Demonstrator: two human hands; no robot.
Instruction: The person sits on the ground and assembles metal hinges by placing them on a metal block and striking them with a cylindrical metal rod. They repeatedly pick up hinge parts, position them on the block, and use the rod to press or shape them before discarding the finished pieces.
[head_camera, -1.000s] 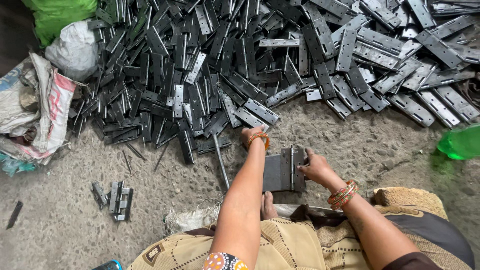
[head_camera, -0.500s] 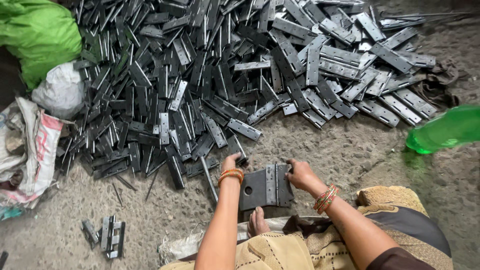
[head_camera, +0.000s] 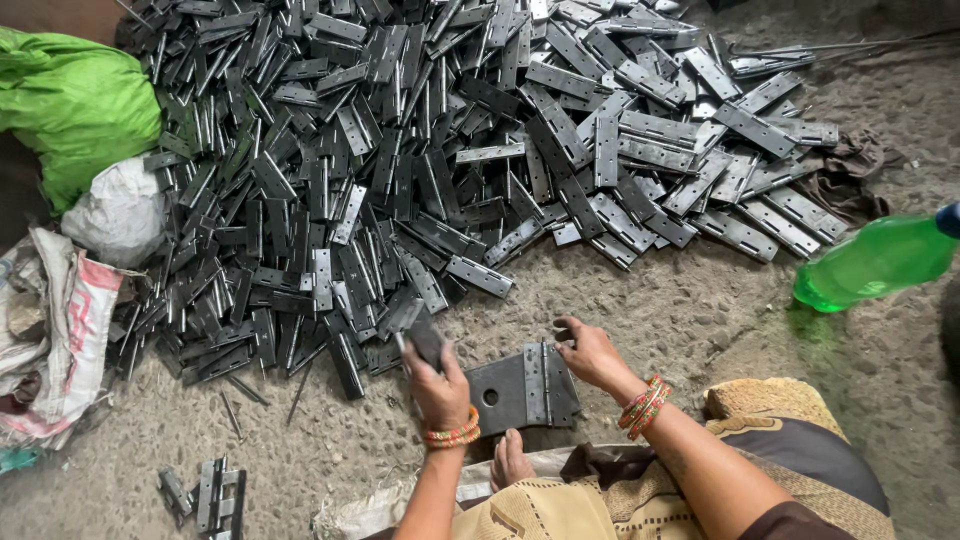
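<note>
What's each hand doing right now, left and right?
Left hand: closed around a dark metal piece.
Right hand: fingers bent, resting on the edge of the open hinge.

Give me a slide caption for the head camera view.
Left hand lifts a tool over a hinge, right hand steadying it.

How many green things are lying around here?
2. A green bottle lies on its side at the right edge, and a green bag sits at the upper left beside the hinge pile. Others may be hidden.

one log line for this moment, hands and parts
left hand: grips dark metal piece | right hand: on hinge edge | hinge pile ahead
</note>
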